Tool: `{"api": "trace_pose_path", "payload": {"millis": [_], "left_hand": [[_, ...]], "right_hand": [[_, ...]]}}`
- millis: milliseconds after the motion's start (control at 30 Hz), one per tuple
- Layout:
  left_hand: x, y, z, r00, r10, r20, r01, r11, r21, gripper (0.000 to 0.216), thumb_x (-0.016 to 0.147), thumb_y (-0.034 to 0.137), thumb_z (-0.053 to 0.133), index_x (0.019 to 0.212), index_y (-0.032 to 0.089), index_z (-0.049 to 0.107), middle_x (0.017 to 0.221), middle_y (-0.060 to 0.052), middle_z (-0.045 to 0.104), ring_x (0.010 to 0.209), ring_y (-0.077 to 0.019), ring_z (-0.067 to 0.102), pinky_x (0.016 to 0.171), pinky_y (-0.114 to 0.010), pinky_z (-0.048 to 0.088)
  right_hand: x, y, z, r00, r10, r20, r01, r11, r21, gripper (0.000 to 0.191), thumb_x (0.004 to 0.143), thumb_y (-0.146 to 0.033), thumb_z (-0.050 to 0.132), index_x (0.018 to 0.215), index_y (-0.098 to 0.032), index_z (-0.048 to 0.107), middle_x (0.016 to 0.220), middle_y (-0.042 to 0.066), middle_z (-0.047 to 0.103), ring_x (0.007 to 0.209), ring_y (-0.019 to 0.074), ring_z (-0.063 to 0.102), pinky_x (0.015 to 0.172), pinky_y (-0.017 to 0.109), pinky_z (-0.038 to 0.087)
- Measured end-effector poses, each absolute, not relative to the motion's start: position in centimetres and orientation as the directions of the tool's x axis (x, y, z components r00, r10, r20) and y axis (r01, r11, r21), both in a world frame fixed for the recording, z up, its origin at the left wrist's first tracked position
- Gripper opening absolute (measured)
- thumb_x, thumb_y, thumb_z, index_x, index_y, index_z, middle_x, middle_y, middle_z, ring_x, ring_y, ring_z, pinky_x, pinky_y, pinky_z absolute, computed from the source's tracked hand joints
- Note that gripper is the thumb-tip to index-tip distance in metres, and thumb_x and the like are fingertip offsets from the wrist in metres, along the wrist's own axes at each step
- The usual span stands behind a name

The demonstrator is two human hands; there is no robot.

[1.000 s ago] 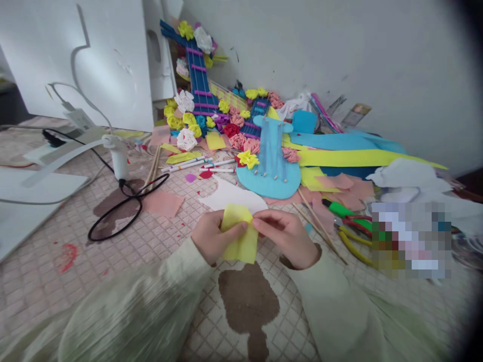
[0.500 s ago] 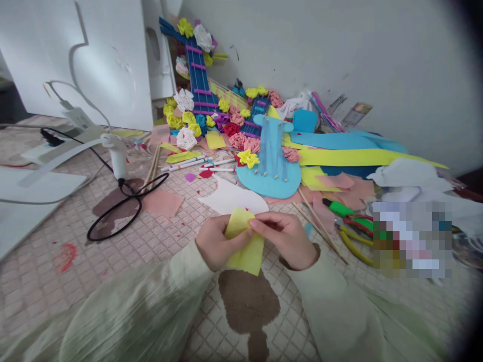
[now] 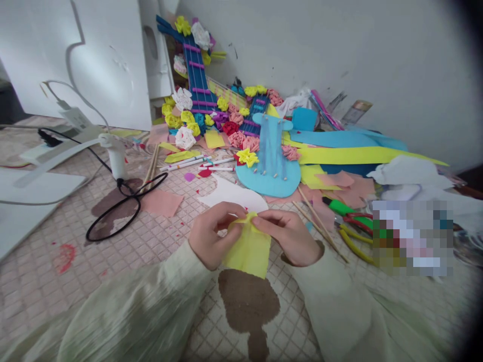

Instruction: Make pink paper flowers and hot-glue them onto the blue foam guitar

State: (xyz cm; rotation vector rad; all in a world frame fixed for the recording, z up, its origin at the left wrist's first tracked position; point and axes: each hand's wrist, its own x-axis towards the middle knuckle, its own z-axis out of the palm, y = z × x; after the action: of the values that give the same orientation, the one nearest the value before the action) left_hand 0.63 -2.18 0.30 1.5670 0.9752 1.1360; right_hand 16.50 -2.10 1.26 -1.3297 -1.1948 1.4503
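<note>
A piece of yellow crepe paper (image 3: 247,254) hangs between my two hands above the table, its top edge gathered and its lower part spread out. My left hand (image 3: 215,234) pinches the upper left of the paper between thumb and fingers. On the other side my right hand (image 3: 290,234) grips the upper right edge, fingertips close to those of the left. Just beyond my hands lies a white paper cutout (image 3: 230,193). Behind it is a light blue guitar-shaped piece (image 3: 267,181) with strings and a yellow paper flower (image 3: 247,158) on its edge.
Pliers (image 3: 354,244) and thin wooden sticks (image 3: 320,229) lie to the right. A white glue gun (image 3: 117,158) with a looped black cable (image 3: 113,236) stands left. Crepe paper flowers surround a dark blue guitar neck (image 3: 198,80) at the back. Markers (image 3: 184,163) lie near the middle.
The yellow paper has spread wider below, and its top edge is now bunched between my fingertips. My left hand has shifted slightly up and left.
</note>
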Motion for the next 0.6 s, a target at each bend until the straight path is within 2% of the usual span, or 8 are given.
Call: {"api": "trace_pose_path", "payload": {"millis": [133,233,400,600], "left_hand": [[0.7,-2.1,0.64,0.257,0.939,0.228,0.053,-0.249,0.967,0.014,0.077,0.023,0.049,0.078,0.014,0.059,0.085,-0.007,0.062,0.08,-0.0156,0.058,0.071,-0.025,0.048],[0.88,-1.97,0.73,0.23,0.963,0.139,0.03,-0.15,0.988,0.013,0.075,0.026,0.053,0.073,0.014,0.057,0.075,-0.004,0.06,0.071,-0.013,0.057,0.063,-0.023,0.046],[1.05,-1.86,0.7,0.268,0.963,-0.028,-0.102,0.057,0.993,0.021,0.069,0.025,0.06,0.083,0.016,0.048,0.067,0.002,0.056,0.059,-0.0085,0.054,0.055,-0.02,0.043],[0.96,-1.63,0.58,0.302,0.948,-0.098,-0.099,0.133,0.986,0.022,0.065,0.023,0.061,0.081,0.015,0.048,0.063,0.003,0.055,0.055,-0.0065,0.051,0.053,-0.018,0.04]], "right_hand": [[16.58,-2.1,1.11,-0.127,0.972,-0.195,0.039,-0.192,-0.981,0.019,0.062,-0.034,0.067,0.07,-0.017,0.067,0.069,0.002,0.067,0.063,0.0128,0.058,0.061,0.027,0.047],[16.62,-2.1,1.02,-0.146,0.974,-0.175,0.032,-0.172,-0.985,0.016,0.063,-0.032,0.066,0.069,-0.018,0.067,0.068,0.001,0.066,0.063,0.0121,0.058,0.061,0.026,0.046],[16.63,-2.11,1.18,-0.153,0.974,-0.165,0.016,-0.164,-0.986,0.014,0.063,-0.03,0.067,0.068,-0.017,0.067,0.065,-0.001,0.065,0.06,0.01,0.055,0.059,0.024,0.045],[16.61,-1.96,1.45,-0.11,0.975,-0.191,0.028,-0.189,-0.982,0.014,0.062,-0.029,0.068,0.066,-0.016,0.066,0.063,-0.001,0.063,0.058,0.0093,0.054,0.058,0.023,0.044]]}}
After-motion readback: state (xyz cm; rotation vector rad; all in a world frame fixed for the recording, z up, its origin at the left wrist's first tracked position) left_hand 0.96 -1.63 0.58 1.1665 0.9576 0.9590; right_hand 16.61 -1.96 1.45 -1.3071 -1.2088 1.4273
